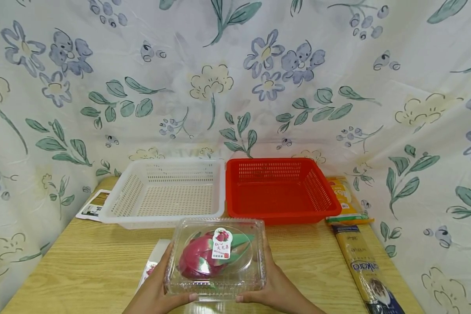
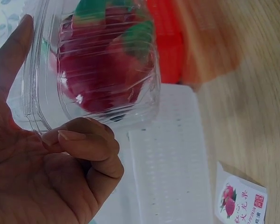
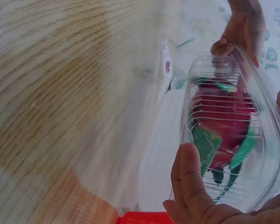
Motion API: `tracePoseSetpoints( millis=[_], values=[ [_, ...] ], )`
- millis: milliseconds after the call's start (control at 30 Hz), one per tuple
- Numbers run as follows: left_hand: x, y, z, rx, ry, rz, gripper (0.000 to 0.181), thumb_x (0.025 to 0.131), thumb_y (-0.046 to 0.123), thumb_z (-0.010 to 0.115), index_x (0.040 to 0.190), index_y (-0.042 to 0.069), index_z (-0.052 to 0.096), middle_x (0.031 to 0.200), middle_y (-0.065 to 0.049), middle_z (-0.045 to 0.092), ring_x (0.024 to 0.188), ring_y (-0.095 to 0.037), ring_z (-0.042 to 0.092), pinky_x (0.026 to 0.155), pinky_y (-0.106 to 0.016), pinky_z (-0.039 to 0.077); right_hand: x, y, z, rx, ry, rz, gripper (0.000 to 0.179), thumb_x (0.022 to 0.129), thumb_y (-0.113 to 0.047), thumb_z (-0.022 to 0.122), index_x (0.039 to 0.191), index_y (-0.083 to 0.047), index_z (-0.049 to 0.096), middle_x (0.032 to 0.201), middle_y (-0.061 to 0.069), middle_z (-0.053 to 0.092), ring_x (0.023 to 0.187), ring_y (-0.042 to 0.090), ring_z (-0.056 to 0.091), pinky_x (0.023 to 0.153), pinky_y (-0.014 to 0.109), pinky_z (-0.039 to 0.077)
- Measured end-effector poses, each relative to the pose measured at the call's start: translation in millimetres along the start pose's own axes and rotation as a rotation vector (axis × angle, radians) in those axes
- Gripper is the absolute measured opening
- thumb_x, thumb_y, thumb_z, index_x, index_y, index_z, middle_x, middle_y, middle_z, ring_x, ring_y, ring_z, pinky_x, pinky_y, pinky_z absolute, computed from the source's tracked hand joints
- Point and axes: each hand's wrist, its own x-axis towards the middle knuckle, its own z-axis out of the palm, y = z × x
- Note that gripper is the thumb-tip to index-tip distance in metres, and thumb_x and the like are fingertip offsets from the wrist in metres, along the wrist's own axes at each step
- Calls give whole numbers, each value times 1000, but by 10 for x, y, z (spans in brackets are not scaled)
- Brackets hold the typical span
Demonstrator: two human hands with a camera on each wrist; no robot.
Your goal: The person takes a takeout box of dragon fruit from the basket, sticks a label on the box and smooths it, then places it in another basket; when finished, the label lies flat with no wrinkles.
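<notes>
A clear plastic clamshell box [image 1: 239, 281] is held up over the near part of the table, lid side up. Inside lies a pink dragon fruit [image 1: 198, 257] with green tips; a white sticker [image 1: 221, 244] with a fruit picture is on the lid. My left hand [image 1: 158, 285] grips the box's left side, thumb at the near edge. On the opposite side my right hand [image 1: 276, 285] holds it the same way. The left wrist view shows the left hand's curled fingers [image 2: 91, 142] against the box's wall.
Behind stand a white basket [image 1: 121, 213] and a red basket [image 1: 282, 216], side by side. Printed sticker backing paper [image 1: 154, 259] lies at the left hand. A pasta packet [image 1: 366, 270] and a yellow bag [image 1: 347, 200] lie right; a flat packet [image 1: 92, 207] is far left.
</notes>
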Motion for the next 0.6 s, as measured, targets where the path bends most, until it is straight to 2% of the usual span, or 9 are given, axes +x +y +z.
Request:
tracePoseSetpoints(
  millis=[267, 433, 500, 600],
  values=[
    [1, 39, -13, -29, -7, 26, 127, 68, 24, 91, 159, 39, 3, 155, -22, 31, 124, -47, 52, 85, -53, 56, 5, -34, 26, -21, 59, -3, 144, 69, -25, 93, 154, -37, -23, 167, 10, 2, 140, 42, 37, 99, 46, 50],
    [10, 54, -23, -26, -9, 40, 126, 69, 24, 90, 159, 39, 3, 154, -22, 33, 124, -44, 53, 86, -48, 56, -4, -55, 22, -42, 76, 7, 143, 69, -27, 92, 155, -37, -21, 166, 15, -5, 133, 45, 45, 91, 44, 55],
    [17, 52, -25, -31, -7, 51, 125, 70, 23, 90, 159, 39, 4, 154, -22, 34, 124, -43, 54, 85, -46, 57, -5, -68, 18, -10, 62, 16, 142, 70, -25, 92, 154, -38, -23, 165, 17, -7, 119, 42, 57, 81, 37, 59],
    [30, 44, -29, -31, -1, 80, 124, 71, 21, 89, 159, 38, 4, 155, -21, 33, 123, -42, 54, 84, -44, 58, 3, -89, 11, 9, 59, 15, 142, 71, -23, 91, 153, -40, -23, 165, 19, -8, 102, 31, 66, 74, 32, 59]
  ],
)
